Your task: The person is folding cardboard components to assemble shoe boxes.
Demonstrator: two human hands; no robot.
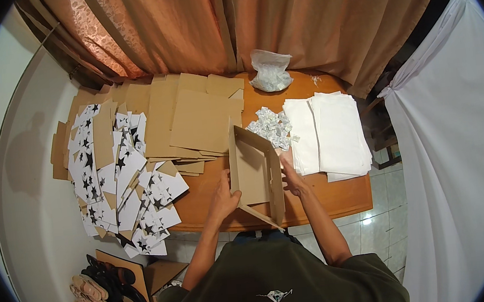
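Note:
A brown cardboard box [253, 176] with raised side walls stands tilted between my hands, near the front edge of the wooden table. On its left wall, my left hand [221, 199] grips with the thumb toward the near corner. Along the outside of the right wall, my right hand [292, 178] holds it, some fingertips hidden behind the cardboard. A flap at the near end hangs at a slant. Just beyond my right hand lies a pile of small white printed packets [269, 126].
Flat cardboard pieces [204, 119] are stacked at the back left. White pieces with black stars [134, 179] overlap on the left. White paper sheets [339, 130] lie right on the table [351, 196]. A clear bag [271, 75] stands at the back. Shoes [107, 295] sit lower left.

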